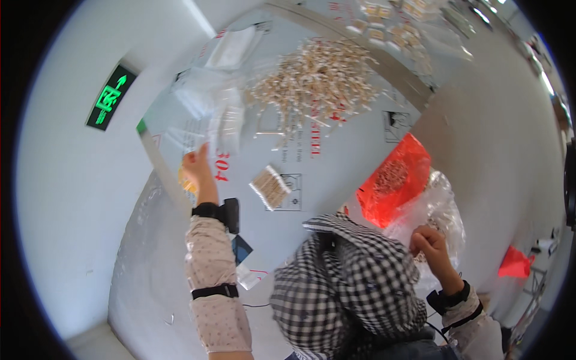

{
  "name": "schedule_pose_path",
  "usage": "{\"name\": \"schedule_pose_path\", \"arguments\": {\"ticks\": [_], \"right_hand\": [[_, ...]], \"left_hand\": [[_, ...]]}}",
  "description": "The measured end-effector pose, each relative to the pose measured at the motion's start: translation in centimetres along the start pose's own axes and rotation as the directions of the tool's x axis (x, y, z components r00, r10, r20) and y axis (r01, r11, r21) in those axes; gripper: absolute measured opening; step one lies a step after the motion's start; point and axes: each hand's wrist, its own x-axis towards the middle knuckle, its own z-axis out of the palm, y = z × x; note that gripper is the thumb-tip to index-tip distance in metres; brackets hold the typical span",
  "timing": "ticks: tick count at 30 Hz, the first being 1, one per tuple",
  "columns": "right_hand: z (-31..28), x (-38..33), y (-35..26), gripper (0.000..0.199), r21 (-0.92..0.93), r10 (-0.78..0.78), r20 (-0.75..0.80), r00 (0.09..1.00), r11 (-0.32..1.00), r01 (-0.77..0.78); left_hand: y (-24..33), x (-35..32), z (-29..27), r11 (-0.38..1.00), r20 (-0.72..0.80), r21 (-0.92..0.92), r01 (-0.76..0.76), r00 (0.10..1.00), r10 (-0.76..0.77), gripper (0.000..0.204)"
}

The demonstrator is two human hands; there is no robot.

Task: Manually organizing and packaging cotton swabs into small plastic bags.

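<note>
My left hand point(198, 170) is over the left edge of the table, its fingers closed on a thin clear plastic bag point(183, 139); the grip is slightly blurred. Below those fingers a yellow thing point(187, 181) partly shows. My right hand point(431, 245) is curled closed by a crumpled clear plastic bag point(447, 207); whatever it may hold is hidden. Between my hands, a small flat bundle of cotton swabs point(270, 187) lies on the table. Farther off, loose cotton swabs point(321, 78) spread in a big heap.
Clear plastic bags point(227, 123) lie left of the heap, with a white stack point(234, 48) behind. A red bag point(396, 180) with small pieces stands at the right. Small packs point(405, 36) cover the far right. Checked cloth point(354, 276) hides the near table edge.
</note>
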Motion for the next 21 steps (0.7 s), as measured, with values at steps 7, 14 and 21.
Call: {"name": "schedule_pose_path", "arguments": {"ticks": [7, 14, 21], "right_hand": [[1.3, -6.5, -1.1, 0.018, 0.096, -0.053, 0.122, 0.991, 0.994, 0.041], [7.5, -10.3, -5.5, 0.045, 0.352, -0.417, 0.420, 0.806, 0.893, 0.279], [6.3, -13.5, -4.7, 0.024, 0.278, -0.389, 0.525, 0.757, 0.919, 0.279]], "left_hand": [[11.4, -8.0, -13.5, 0.810, 0.183, -0.584, -0.051, 0.964, 0.193, 0.015], [20.5, -29.8, -32.8, 0.979, 0.057, -0.199, -0.035, 0.997, 0.047, 0.057], [18.9, -42.5, -30.2, 0.705, 0.665, -0.584, 0.403, 0.735, 0.131, 0.046]]}}
